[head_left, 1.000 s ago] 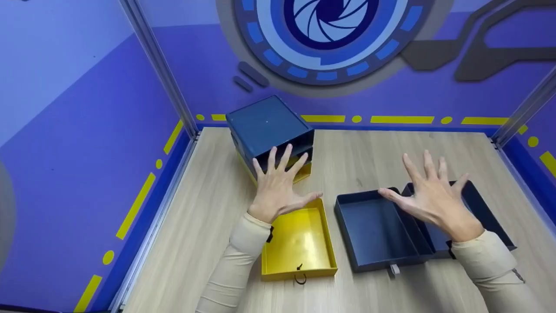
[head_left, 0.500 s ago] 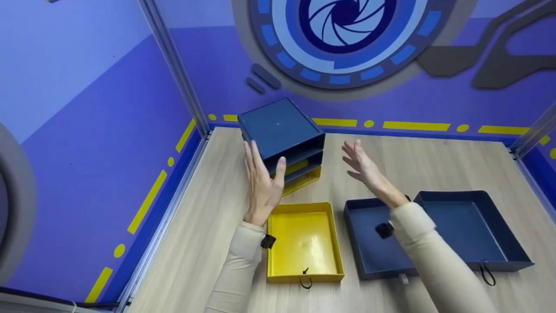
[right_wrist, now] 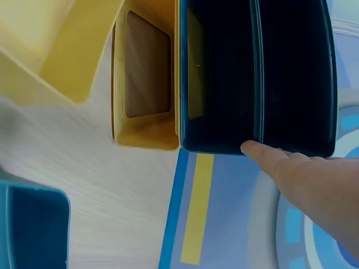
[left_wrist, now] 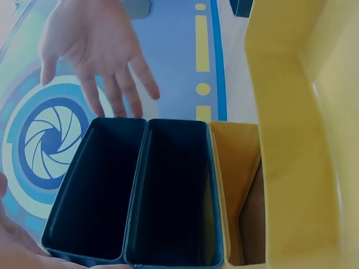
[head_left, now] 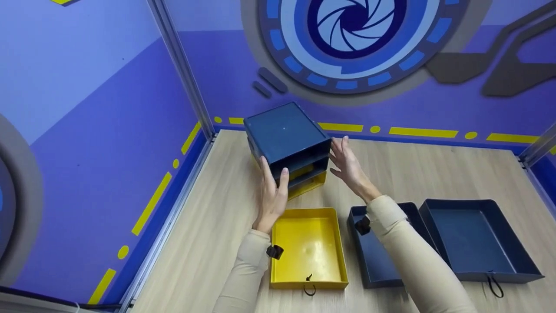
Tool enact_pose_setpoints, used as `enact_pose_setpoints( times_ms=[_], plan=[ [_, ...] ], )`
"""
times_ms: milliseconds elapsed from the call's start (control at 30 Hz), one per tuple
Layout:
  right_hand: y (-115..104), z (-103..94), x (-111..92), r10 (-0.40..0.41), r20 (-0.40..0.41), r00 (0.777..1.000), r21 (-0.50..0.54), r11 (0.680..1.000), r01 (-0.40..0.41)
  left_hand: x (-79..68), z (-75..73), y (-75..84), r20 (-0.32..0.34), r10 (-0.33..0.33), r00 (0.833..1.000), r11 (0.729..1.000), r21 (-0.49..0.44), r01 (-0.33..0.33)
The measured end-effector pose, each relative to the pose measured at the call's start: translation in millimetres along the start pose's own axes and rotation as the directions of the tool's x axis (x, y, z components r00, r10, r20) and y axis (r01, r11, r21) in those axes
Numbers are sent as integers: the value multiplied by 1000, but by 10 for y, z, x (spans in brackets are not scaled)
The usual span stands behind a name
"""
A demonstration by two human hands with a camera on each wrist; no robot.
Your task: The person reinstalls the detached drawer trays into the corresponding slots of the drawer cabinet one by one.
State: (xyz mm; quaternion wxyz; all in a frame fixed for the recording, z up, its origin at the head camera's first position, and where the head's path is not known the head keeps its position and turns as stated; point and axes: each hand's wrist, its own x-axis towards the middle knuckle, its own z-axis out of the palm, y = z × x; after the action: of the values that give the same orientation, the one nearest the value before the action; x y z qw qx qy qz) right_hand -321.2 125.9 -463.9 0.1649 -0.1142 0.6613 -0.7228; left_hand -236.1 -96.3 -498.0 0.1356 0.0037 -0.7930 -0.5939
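Left hand point(head_left: 273, 201) and right hand point(head_left: 349, 167), fingers extended, flank a stack of open-fronted dark-blue and yellow plastic casings point(head_left: 284, 130) (firm contact uncertain), behind the shallow yellow plastic drawer point(head_left: 306, 243). Apparent step: bracing the stack; next calls for even pressure.

"What stands at the back?"
"A blue-purple back panel point(head_left: 217, 78), printed with a round aperture-like emblem point(head_left: 354, 17) and, to its right, a brown angular shape point(head_left: 460, 69)."
"And low down?"
"A row of yellow dashes and dots point(head_left: 423, 131). More run down the left panel point(head_left: 87, 182)."
"What's at the corners?"
"A metal post point(head_left: 182, 65) at left, another metal post point(head_left: 538, 145) at right."
"The surface?"
"A pale wood-grain worktop point(head_left: 186, 226)."
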Motion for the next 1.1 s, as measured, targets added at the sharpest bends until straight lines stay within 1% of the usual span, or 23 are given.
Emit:
enact_pose_setpoints(
  times_ms=[167,367,500,667,800,867,967,1033,1100],
  plan=[
    [-33,-11,18,2,1,1000,30,1000,-2,1,31,-10,4,26,1000,999,36,-27],
    [-72,-70,56,-15,6,1000,94,995,15,-23,77,28,21,17,1000,996,89,-18],
    [-60,-111,72,-12,-2,1000,132,991,12,-65,143,35,20,17,1000,993,118,-19],
    [-18,-147,96,-4,-13,1000,133,991,6,-136,221,40,1,14,1000,989,144,-14],
    [-4,-172,101,-1,-8,1000,121,993,2,-180,243,44,0,9,1000,989,147,-9],
    [-2,-191,87,0,0,1000,99,995,0,-187,227,38,6,15,1000,991,135,-16],
    [-7,-220,42,-5,15,1000,13,1000,5,-157,157,20,13,34,999,994,100,-35],
    [-22,-243,-1,-15,25,1000,-84,996,17,-101,77,25,15,53,998,995,84,-54],
    [-17,-279,-80,-14,19,1000,-197,980,17,-41,0,28,20,71,997,993,88,-73]
  ],
)
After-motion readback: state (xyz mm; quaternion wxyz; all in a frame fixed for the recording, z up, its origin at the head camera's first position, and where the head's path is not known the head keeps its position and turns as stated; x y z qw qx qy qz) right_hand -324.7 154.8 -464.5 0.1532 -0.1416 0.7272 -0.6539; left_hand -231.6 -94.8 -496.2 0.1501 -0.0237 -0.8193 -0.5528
